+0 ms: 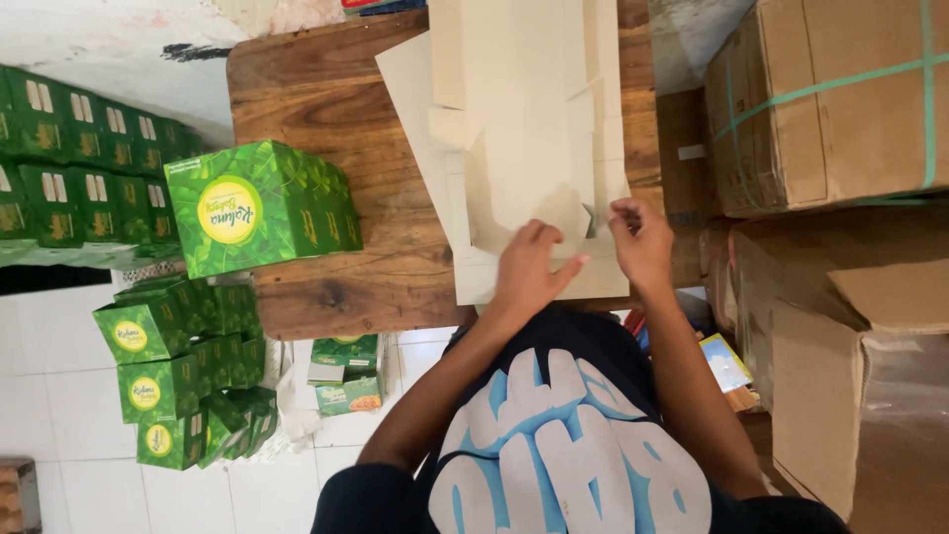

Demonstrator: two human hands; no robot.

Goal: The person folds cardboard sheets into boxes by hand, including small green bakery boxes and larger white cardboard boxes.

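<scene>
A stack of flat cardboard sheets lies along the right side of the wooden table, reaching its near edge. The left hand presses flat on the top sheet, fingers spread. The right hand pinches a folded flap just beside it. A green box stands at the table's left edge.

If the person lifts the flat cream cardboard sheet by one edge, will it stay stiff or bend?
The cream cardboard sheet looks thin and pre-cut, with flaps and folds, so it would probably sag and bend at those creases. It is likely light. The left hand and right hand rest on its near edge.
</scene>
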